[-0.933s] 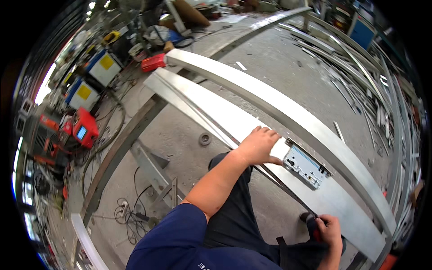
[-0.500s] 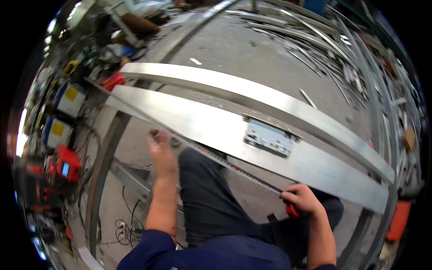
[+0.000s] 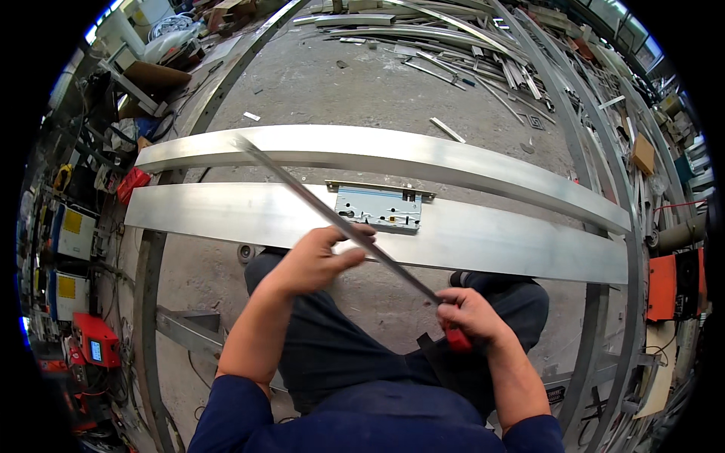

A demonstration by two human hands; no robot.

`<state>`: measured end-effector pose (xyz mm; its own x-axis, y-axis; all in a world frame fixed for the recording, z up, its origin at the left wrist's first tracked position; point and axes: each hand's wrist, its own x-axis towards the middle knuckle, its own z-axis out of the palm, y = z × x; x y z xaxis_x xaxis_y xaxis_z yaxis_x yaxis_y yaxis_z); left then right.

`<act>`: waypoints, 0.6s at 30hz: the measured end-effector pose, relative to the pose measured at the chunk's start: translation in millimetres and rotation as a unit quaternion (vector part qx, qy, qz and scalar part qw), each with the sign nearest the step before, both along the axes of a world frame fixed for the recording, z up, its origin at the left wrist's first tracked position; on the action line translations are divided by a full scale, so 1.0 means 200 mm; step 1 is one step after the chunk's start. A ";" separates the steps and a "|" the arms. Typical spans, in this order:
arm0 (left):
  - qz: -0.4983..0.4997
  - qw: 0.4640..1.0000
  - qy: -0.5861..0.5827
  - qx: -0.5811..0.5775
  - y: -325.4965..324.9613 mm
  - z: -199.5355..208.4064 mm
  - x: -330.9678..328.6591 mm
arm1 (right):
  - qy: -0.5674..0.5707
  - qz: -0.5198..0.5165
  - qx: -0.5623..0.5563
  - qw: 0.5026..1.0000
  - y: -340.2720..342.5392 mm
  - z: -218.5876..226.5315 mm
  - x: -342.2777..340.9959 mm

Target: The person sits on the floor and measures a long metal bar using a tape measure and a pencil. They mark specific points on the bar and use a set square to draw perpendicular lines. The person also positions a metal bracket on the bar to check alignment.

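Note:
My right hand (image 3: pixel 474 313) is closed round a red tape measure (image 3: pixel 458 339). Its long metal blade (image 3: pixel 302 192) reaches up and left, slanting over two pale aluminium bars. At the near bar's front edge, my left hand (image 3: pixel 313 260) is loosely open. Its fingertips reach behind the blade while the thumb stays apart from it. A mortise lock (image 3: pixel 377 210) with a brass-coloured faceplate lies flat on the near aluminium bar (image 3: pixel 513 240), just beyond my left fingers. The far aluminium bar (image 3: pixel 438 160) runs roughly parallel behind it.
Steel frame rails (image 3: pixel 147 317) support the bars at both sides. Red device (image 3: pixel 96 340) and other equipment crowd the left, with cables on the floor. Metal offcuts (image 3: pixel 453 57) lie piled at the back. An orange case (image 3: pixel 663 287) stands at right.
My left hand has moved right, nearer the lock. The blade has swung to a steeper slant, its far end now over the far bar. The view has shifted too.

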<state>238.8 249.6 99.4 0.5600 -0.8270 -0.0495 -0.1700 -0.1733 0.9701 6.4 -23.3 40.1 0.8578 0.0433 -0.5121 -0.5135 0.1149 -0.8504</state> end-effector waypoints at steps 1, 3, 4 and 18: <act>0.034 0.997 -0.068 0.027 -0.06 -0.01 0.00 | -0.023 -0.029 -0.033 0.999 -0.04 -0.02 0.00; 0.099 0.972 -0.199 0.079 -0.17 -0.08 0.07 | -0.052 -0.107 -0.095 0.988 -0.15 -0.02 0.01; 0.124 0.960 -0.223 0.117 -0.22 -0.11 0.11 | -0.058 -0.155 -0.125 0.978 -0.22 -0.01 0.03; -0.031 0.876 -0.399 0.271 -0.43 -0.45 0.34 | -0.068 -0.094 -0.709 0.696 -0.82 -0.24 0.29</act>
<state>307.5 162.8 9.3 0.5494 -0.8336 -0.0573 -0.7819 -0.5370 0.3166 65.2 -186.5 -7.0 0.8245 -0.5426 0.1608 -0.5065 -0.8342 -0.2180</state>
